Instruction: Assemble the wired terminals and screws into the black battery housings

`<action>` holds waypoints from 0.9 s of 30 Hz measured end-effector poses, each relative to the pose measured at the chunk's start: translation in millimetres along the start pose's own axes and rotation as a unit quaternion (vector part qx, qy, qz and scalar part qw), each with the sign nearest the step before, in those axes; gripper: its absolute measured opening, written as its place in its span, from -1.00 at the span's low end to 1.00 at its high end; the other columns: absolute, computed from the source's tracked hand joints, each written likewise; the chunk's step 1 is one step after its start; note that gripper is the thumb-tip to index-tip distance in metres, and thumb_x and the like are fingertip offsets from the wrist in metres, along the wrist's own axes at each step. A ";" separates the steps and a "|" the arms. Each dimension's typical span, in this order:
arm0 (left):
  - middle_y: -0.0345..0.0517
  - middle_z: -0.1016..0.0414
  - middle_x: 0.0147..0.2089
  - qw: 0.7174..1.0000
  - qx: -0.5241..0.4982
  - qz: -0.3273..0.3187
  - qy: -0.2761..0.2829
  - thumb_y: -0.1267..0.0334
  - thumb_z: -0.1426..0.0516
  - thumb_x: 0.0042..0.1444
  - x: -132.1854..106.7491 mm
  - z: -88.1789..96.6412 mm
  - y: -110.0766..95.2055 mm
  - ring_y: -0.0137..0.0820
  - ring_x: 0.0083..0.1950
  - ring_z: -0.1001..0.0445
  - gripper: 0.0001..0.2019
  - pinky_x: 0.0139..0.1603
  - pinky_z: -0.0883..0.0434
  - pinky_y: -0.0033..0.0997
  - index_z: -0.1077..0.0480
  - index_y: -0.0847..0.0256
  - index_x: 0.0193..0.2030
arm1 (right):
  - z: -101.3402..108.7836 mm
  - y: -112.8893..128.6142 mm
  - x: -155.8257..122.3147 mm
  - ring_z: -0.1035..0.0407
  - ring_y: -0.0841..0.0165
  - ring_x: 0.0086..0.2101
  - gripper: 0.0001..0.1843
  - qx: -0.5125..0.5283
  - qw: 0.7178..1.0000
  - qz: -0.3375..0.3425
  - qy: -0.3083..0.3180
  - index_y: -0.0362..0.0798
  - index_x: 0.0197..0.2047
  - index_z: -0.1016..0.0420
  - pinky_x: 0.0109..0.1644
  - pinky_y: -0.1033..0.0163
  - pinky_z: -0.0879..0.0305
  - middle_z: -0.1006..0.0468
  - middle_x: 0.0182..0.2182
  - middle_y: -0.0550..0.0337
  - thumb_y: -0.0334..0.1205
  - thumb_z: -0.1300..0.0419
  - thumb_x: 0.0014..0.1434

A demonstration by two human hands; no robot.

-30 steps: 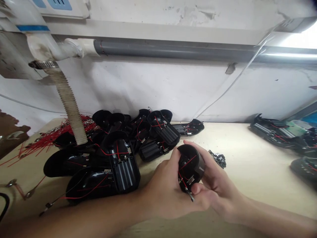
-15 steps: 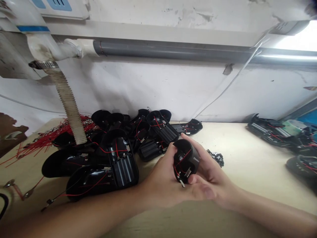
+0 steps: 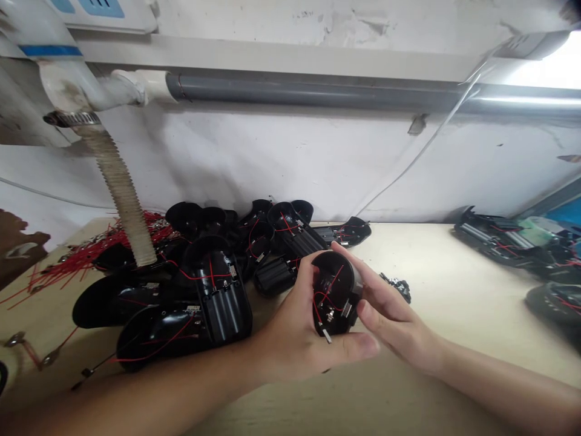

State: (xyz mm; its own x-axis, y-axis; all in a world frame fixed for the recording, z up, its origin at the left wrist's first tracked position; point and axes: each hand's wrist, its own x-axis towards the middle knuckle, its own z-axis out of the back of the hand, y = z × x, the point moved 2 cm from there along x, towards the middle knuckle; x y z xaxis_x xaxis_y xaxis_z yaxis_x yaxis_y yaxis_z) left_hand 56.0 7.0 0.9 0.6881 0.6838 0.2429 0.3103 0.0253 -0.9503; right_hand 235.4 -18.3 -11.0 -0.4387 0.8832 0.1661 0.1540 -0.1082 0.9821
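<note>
My left hand (image 3: 290, 327) grips a round black plastic housing (image 3: 333, 293), with red wires and small metal terminals inside its open end. A metal tab sticks out at its lower edge. My right hand (image 3: 390, 318) lies against the housing's right side with its fingers extended and apart from the left hand's thumb. Just left of my left hand sits a heap of similar black housings (image 3: 222, 297), several showing ribbed battery compartments and red wires. A small dark metal part (image 3: 397, 287) lies just beyond my right fingers.
A tangle of red wires with metal terminals (image 3: 95, 251) lies at the left, under a corrugated drain hose (image 3: 122, 194). More black housings (image 3: 494, 239) sit on the cream bench (image 3: 436, 339) at the right. Behind stands a white wall with a grey pipe (image 3: 318, 91).
The housing has turned so its open end faces me more squarely. My right hand has loosened from around it, its fingers straightening. The view has shifted slightly.
</note>
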 end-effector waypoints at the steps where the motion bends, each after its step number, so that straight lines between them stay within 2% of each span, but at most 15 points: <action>1: 0.10 -0.39 0.26 1.000 -0.004 0.001 0.001 0.27 -0.43 0.16 0.2 -0.3 -0.5 -0.12 0.29 -0.48 -0.19 0.30 -0.46 0.01 -0.04 0.14 0.38 | -0.6 -0.4 0.5 -0.20 0.22 0.48 -0.28 -0.004 1.000 0.002 0.000 0.46 0.60 -0.08 0.51 0.06 -0.30 -0.30 0.50 0.25 -0.09 -0.22 0.51; 7: 0.02 -0.40 0.18 0.999 0.011 0.034 -0.028 0.25 -0.49 0.06 -0.3 -1.4 -1.5 -0.16 0.19 -0.51 -0.12 0.16 -0.51 -0.10 -0.05 0.12 0.37 | -2.9 -6.7 -0.9 -0.34 0.21 0.38 -0.09 -0.006 1.000 0.010 -0.003 0.46 0.63 0.02 0.50 0.06 -0.29 -0.34 0.46 0.16 0.02 -0.35 0.40; 13: 0.01 -0.44 0.18 0.999 -0.029 0.031 -0.005 0.28 -0.49 0.03 2.2 -4.7 -2.0 -0.18 0.22 -0.52 -0.17 0.18 -0.50 -0.20 -0.16 0.15 0.34 | -5.6 -9.1 -5.0 -0.44 0.21 0.23 -0.15 -0.057 0.998 0.015 -0.027 0.41 0.59 -0.06 0.50 0.02 -0.26 -0.38 0.36 0.06 0.07 -0.35 0.38; 17: -0.05 -0.48 0.13 0.999 -0.019 0.034 -0.003 0.39 -0.49 -0.02 2.9 -6.4 -2.3 -0.21 0.16 -0.56 -0.21 0.13 -0.53 -0.26 -0.25 0.14 0.30 | -8.7 -9.0 -9.2 -0.36 0.14 0.31 -0.19 -0.079 0.996 0.027 -0.035 0.39 0.56 -0.06 0.54 -0.07 -0.18 -0.46 0.21 0.05 0.06 -0.34 0.40; 19: -0.07 -0.49 0.11 0.999 -0.017 0.039 -0.011 0.43 -0.49 -0.05 2.4 -6.3 -2.1 -0.22 0.14 -0.57 -0.20 0.10 -0.53 -0.28 -0.27 0.14 0.30 | -9.1 -10.3 -11.6 -0.32 0.12 0.35 -0.19 -0.079 0.996 0.022 -0.033 0.38 0.58 -0.03 0.53 -0.08 -0.18 -0.45 0.22 0.03 0.06 -0.31 0.41; 24: -0.06 -0.50 0.15 0.999 -0.026 0.045 -0.014 0.43 -0.49 -0.07 0.7 -4.8 -0.7 -0.17 0.19 -0.56 -0.17 0.15 -0.52 -0.23 -0.27 0.12 0.32 | -6.7 -15.4 -14.4 -0.41 0.13 0.25 -0.12 -0.067 0.997 0.015 -0.023 0.37 0.63 0.05 0.42 -0.04 -0.36 -0.37 0.33 -0.01 0.07 -0.30 0.41; 27: -0.06 -0.50 0.15 0.998 -0.025 0.050 -0.011 0.42 -0.50 -0.07 0.9 -3.2 1.0 -0.17 0.19 -0.55 -0.16 0.16 -0.52 -0.21 -0.26 0.12 0.33 | -6.6 -15.3 -13.1 -0.42 0.14 0.22 -0.12 -0.074 0.997 0.021 -0.019 0.38 0.63 0.06 0.44 -0.07 -0.34 -0.37 0.33 0.00 0.08 -0.29 0.42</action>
State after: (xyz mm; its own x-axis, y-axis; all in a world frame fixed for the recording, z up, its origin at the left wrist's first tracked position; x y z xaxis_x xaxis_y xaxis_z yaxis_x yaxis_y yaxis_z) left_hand 59.0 5.2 0.8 0.7029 0.6966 0.1434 0.2742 -0.0794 -0.9584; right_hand 233.0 -31.2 -27.6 -0.3999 0.8927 0.2076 0.0381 -0.2101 0.9769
